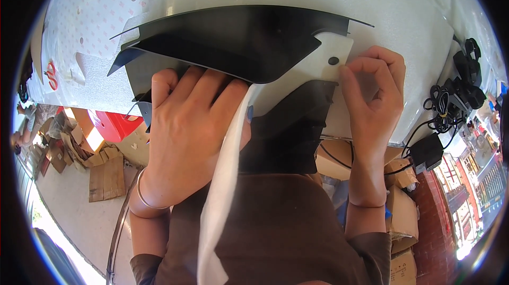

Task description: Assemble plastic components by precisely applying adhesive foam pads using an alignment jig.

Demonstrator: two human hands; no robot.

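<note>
A glossy black curved panel (212, 41) with a folded flap lies in front of me on the pale-covered table. My left hand (188, 121), a bangle at its wrist, is closed, its fingers tucked under the flap. A long soft-looking white strip (227, 168) passes between its thumb and index finger and hangs toward my lap. Between the panel's black parts shows a white sheet (302, 70) with a dark round hole. At that sheet's right edge my right hand (374, 86) pinches with thumb and index finger. A lower black section (289, 131) reaches the table's near edge.
Coiled black cables and a power adapter (427, 151) lie at the table's right edge. Red-handled scissors (51, 76) rest at the left. A red container (115, 125) and flattened cardboard (106, 174) are at lower left; cardboard boxes (403, 216) stand at lower right.
</note>
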